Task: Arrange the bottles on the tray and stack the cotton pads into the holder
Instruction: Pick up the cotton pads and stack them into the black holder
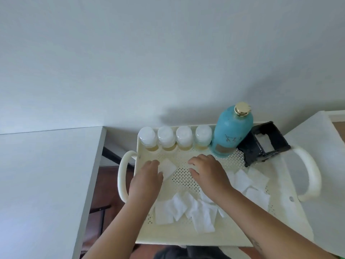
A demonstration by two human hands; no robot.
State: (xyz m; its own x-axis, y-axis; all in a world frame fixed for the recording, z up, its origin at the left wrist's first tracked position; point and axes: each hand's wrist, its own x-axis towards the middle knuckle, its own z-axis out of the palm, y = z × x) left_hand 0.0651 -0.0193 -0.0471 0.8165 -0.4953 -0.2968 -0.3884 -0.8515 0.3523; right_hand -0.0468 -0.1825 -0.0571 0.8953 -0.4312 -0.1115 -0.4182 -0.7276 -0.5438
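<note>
Centrally, left hand (147,177) with fingers curled, gripping a pad (167,168) over the tray (168,236), right hand (208,171) with fingers loosely spread, holding nothing, loose pads (201,212) scattered nearby, bottles (166,136) along the far rim, holder (265,144) beside them.

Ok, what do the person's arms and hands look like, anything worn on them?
Both the left hand and the right hand are bare: no gloves, rings or watch visible. Forearms are bare too, no sleeves in view. The right forearm carries a small dark marking, possibly a tattoo.
</note>
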